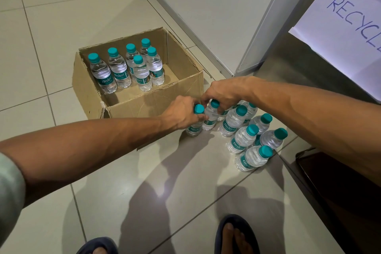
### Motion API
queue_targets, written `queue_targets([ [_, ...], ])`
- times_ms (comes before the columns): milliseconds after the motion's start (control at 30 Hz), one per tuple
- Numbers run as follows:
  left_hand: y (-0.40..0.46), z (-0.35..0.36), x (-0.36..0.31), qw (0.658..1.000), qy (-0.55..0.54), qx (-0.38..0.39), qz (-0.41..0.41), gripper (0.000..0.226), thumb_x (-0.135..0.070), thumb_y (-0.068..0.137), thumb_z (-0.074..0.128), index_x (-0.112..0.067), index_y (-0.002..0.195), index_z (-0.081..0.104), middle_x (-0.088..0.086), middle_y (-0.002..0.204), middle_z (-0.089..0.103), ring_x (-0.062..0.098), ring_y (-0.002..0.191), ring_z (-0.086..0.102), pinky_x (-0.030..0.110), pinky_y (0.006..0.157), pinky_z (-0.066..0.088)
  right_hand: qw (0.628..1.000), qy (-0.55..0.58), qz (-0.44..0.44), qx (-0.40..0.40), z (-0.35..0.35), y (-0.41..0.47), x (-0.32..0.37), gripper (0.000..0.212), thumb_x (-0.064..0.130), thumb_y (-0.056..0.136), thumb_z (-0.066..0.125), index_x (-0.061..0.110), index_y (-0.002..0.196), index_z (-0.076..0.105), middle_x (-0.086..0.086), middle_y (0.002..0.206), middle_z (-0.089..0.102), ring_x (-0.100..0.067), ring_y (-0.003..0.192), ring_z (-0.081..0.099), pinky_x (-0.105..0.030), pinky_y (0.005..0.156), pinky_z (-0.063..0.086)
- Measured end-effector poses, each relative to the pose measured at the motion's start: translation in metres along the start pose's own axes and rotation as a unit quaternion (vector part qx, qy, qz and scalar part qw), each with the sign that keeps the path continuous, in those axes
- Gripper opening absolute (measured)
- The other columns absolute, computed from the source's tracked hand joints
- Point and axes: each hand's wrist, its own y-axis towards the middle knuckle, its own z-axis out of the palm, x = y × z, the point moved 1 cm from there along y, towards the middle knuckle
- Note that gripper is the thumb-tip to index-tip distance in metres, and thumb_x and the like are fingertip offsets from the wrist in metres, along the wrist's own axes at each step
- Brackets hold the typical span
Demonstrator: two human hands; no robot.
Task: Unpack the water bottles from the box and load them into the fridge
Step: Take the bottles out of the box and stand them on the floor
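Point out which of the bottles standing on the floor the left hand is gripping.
The leftmost floor bottle, just in front of the box. The left hand wraps its neck; the right hand holds its neighbour.

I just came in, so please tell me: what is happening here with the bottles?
A person is unpacking water bottles. The left hand and right hand each grip a bottle standing on the floor beside the cardboard box. Six bottles remain in the box; others stand grouped on the floor.

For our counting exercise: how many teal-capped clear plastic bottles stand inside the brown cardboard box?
6 teal-capped bottles in the cardboard box: four in a row along its back wall, two before the row's right end; none looks hidden.
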Motion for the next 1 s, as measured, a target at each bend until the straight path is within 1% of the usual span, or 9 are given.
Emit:
queue_targets([
  [167, 0.001, 0.0, 0.001, 1.0, 0.014, -0.002, 0.005, 0.042, -0.049, 0.083, 0.072, -0.02, 0.111, 0.062, -0.004, 0.098, 0.068, 0.009, 0.081, 0.063, 0.015, 0.06, 0.045, 1.0, 0.004, 0.0, 0.015, -0.003, 0.0, 0.0, 0.061, 0.026, 0.084, 0.079, 0.024, 0.138, 0.051, 0.002, 0.127, 0.064, -0.009, 0.096, 0.054, -0.024, 0.083, 0.041],
  [333, 0.003, -0.005, 0.001, 0.998, 0.06, -0.02, 0.027, 0.053, -0.063, 0.086, 0.059, -0.015, 0.109, 0.063, 0.0, 0.091, 0.067, 0.01, 0.074, 0.062, 0.018, 0.054, 0.044, 0.999, 0.047, -0.003, -0.001, -0.014, -0.005, -0.003, 0.067, 0.03, 0.082, 0.082, 0.023, 0.141, 0.051, 0.004, 0.136, 0.058, -0.018, 0.116, 0.058, -0.026, 0.091, 0.043],
  [433, 0.003, -0.017, -0.003, 0.996, 0.039, -0.058, 0.049, 0.047, -0.056, 0.093, 0.053, -0.013, 0.104, 0.067, 0.003, 0.091, 0.071, 0.013, 0.075, 0.067, 0.02, 0.059, 0.053, 0.994, 0.093, -0.011, -0.056, -0.023, -0.009, -0.003, 0.042, 0.031, 0.089, 0.072, 0.021, 0.128, 0.06, 0.003, 0.12, 0.064, -0.014, 0.099, 0.06, -0.03, 0.084, 0.049],
  [500, 0.005, -0.028, -0.006, 0.995, 0.023, -0.086, 0.053, 0.034, -0.048, 0.095, 0.054, -0.017, 0.095, 0.067, -0.003, 0.083, 0.069, 0.007, 0.069, 0.064, 0.013, 0.053, 0.045, 0.988, 0.112, -0.011, -0.105, -0.029, -0.011, -0.002, 0.026, 0.037, 0.096, 0.062, 0.021, 0.115, 0.064, 0.003, 0.105, 0.064, -0.01, 0.088, 0.057, -0.029, 0.078, 0.046],
  [567, 0.006, -0.039, -0.008, 0.992, 0.025, -0.113, 0.057, 0.03, -0.044, 0.096, 0.054, -0.018, 0.088, 0.065, -0.006, 0.072, 0.063, 0.005, 0.064, 0.059, 0.013, 0.052, 0.039, 0.981, 0.133, -0.002, -0.14, -0.035, -0.012, 0.0, 0.028, 0.042, 0.099, 0.054, 0.019, 0.109, 0.066, 0.0, 0.1, 0.066, -0.015, 0.087, 0.059, -0.032, 0.077, 0.048],
  [667, 0.009, -0.057, -0.008, 0.987, 0.03, -0.143, 0.058, 0.032, -0.042, 0.098, 0.053, -0.014, 0.087, 0.065, -0.001, 0.071, 0.063, 0.01, 0.065, 0.06, 0.022, 0.055, 0.046, 0.974, 0.143, 0.009, -0.173, -0.042, -0.012, 0.003, 0.027, 0.035, 0.095, 0.049, 0.017, 0.106, 0.067, -0.005, 0.097, 0.068, -0.02, 0.087, 0.06, -0.037, 0.079, 0.051],
  [733, 0.01, -0.071, -0.006, 0.982, 0.041, -0.174, 0.06, 0.033, -0.04, 0.098, 0.052, -0.011, 0.09, 0.065, 0.002, 0.075, 0.064, 0.014, 0.069, 0.059, 0.024, 0.06, 0.049, 0.968, 0.159, 0.014, -0.192, -0.048, -0.009, 0.004, 0.014, 0.023, 0.094, 0.052, 0.022, 0.1, 0.065, -0.004, 0.097, 0.069, -0.015, 0.084, 0.06, -0.032, 0.077, 0.049],
  [867, 0.013, -0.098, 0.006, 0.972, 0.055, -0.226, 0.042, 0.023, -0.036, 0.097, 0.054, -0.014, 0.095, 0.062, 0.0, 0.086, 0.062, 0.011, 0.075, 0.056, 0.02, 0.066, 0.043, 0.958, 0.192, 0.017, -0.211, -0.058, -0.002, 0.01, 0.027, 0.012, 0.092, 0.055, 0.019, 0.115, 0.068, 0.005, 0.103, 0.067, -0.007, 0.093, 0.061, -0.012, 0.076, 0.042],
  [1000, 0.013, -0.123, 0.027, 0.962, 0.055, -0.269, -0.002, 0.021, -0.032, 0.094, 0.058, -0.013, 0.1, 0.065, 0.001, 0.091, 0.066, 0.014, 0.082, 0.06, 0.028, 0.073, 0.049, 0.955, 0.203, 0.008, -0.214, -0.07, 0.012, 0.019, 0.031, 0.013, 0.093, 0.058, 0.018, 0.123, 0.064, 0.004, 0.111, 0.064, -0.005, 0.095, 0.059, -0.015, 0.082, 0.045],
])
